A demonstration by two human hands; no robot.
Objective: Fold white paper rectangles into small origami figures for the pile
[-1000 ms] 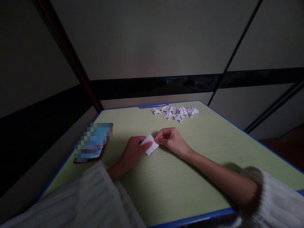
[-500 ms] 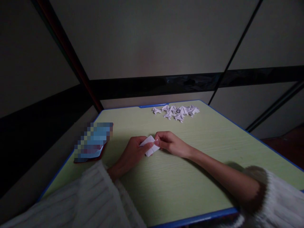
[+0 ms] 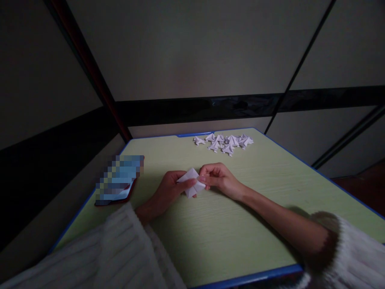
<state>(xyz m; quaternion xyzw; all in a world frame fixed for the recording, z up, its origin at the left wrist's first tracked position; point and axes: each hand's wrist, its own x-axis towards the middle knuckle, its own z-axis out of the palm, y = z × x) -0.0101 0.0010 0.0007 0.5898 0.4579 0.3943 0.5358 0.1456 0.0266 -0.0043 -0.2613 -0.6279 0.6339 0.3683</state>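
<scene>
A small folded piece of white paper [image 3: 190, 190] is held between my two hands, just above the table's middle. My left hand [image 3: 171, 190] grips its left side, thumb on top and fingers beneath. At the paper's right corner, my right hand [image 3: 221, 180] pinches the edge between thumb and fingers. Creases and overlapping flaps show on the paper's upper face; its underside is hidden. Beyond my hands, several white folded paper figures [image 3: 231, 141] lie in a loose cluster, one of them [image 3: 199, 140] slightly apart on the left.
The pale green table [image 3: 255, 241] has a blue rim. On its left side lies a device in a dark red case [image 3: 129, 189], its screen blurred out. Light panels with a black band [image 3: 195, 108] stand close behind the table.
The upper part of the paper now stands taller and spreads wider than before. My right hand has shifted slightly up and right; my left hand keeps its hold.
</scene>
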